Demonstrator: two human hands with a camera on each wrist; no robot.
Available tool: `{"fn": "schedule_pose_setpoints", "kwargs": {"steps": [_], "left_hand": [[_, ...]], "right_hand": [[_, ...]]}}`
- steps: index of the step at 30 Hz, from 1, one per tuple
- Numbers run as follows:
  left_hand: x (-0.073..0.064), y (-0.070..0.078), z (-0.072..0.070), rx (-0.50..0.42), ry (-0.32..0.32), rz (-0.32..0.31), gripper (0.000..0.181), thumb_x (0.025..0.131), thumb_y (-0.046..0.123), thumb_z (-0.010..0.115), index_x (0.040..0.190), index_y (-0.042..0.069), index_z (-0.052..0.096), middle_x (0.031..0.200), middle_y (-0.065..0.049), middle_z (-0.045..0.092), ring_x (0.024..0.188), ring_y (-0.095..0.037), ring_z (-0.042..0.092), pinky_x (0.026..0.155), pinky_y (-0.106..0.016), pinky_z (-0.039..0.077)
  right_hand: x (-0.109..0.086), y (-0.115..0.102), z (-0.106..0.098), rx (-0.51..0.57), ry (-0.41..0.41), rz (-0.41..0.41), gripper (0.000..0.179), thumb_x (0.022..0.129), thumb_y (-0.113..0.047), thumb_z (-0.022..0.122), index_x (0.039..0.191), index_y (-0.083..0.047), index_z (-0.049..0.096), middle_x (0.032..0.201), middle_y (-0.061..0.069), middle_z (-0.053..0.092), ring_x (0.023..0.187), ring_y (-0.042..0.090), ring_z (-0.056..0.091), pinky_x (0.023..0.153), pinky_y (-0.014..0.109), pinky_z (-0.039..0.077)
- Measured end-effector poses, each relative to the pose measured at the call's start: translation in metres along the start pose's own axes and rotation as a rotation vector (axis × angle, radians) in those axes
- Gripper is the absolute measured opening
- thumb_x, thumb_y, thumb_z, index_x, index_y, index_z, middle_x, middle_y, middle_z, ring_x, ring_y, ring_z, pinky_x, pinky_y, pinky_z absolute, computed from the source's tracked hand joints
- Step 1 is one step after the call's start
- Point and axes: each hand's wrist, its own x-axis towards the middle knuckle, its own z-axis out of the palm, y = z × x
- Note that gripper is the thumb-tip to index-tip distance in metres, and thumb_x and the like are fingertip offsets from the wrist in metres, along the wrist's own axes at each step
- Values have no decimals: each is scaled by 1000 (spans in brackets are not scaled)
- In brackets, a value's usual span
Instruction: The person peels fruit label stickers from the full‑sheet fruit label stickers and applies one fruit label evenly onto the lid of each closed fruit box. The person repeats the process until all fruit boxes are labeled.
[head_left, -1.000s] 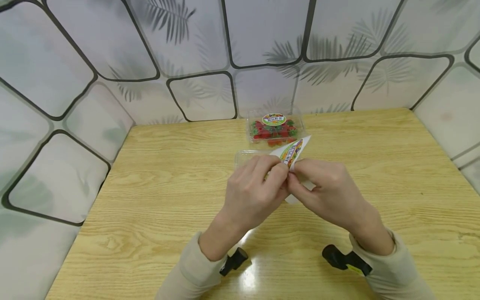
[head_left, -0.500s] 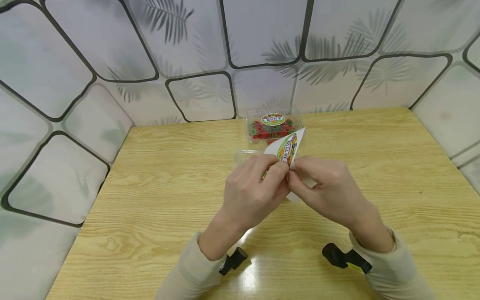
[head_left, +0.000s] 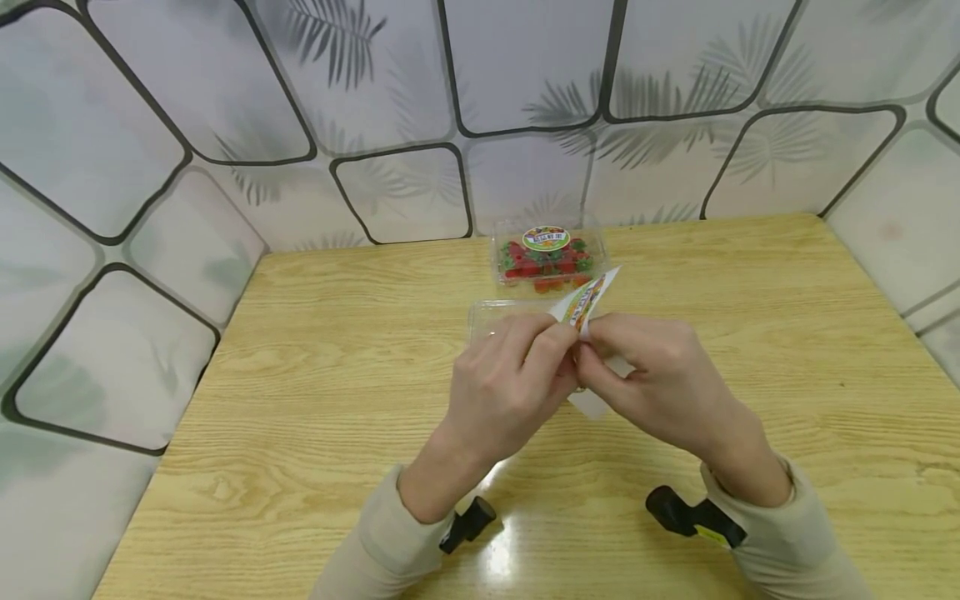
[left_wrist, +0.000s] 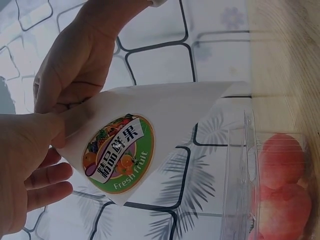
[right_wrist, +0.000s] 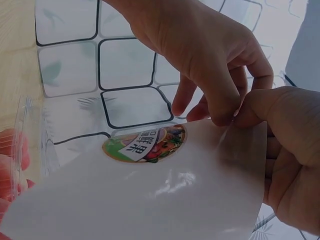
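Observation:
Both hands meet fingertip to fingertip on a white sticker sheet [head_left: 572, 310], bent and raised over the table. An oval fruit label [left_wrist: 120, 154] reading "Fresh fruit" is on the sheet. My left hand [head_left: 510, 387] pinches the sheet's edge between thumb and fingers. Close against it, my right hand [head_left: 667, 379] pinches the same edge; the exact pinch point is hidden in the head view. Under and behind the hands stands a clear plastic box [head_left: 487, 312], mostly covered by them. Round reddish fruits [left_wrist: 282, 187] show inside it in the left wrist view.
At the back of the wooden table [head_left: 315, 367], near the patterned wall [head_left: 525, 67], a clear box of strawberries [head_left: 547, 260] carries an oval label on its lid. Black wrist cameras [head_left: 468, 523] are strapped at both sleeves.
The sheet's upper corner swung up and left, then tipped back down and right, baring the strawberries again. Both hands stay almost in place, their pinch kept.

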Motion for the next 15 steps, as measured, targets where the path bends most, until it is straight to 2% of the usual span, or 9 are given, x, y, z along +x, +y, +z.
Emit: {"fn": "schedule_pose_setpoints", "kwargs": {"steps": [10,15], "left_hand": [[0,0,0,2,-7,5,15,76,4,64,90,6,63,82,-1,64,67,-13,61,52,-20,47],[0,0,-1,-9,-22,5,14,77,5,63,91,6,64,84,-2,65,69,-15,62,56,-23,50]], "right_hand": [[0,0,0,-26,8,-4,25,98,-14,52,77,-7,62,68,-3,58,59,6,45,52,17,40],[-1,0,-1,-30,3,3,31,101,-20,49,76,-7,61,67,-3,56,57,5,42,51,16,37]]}}
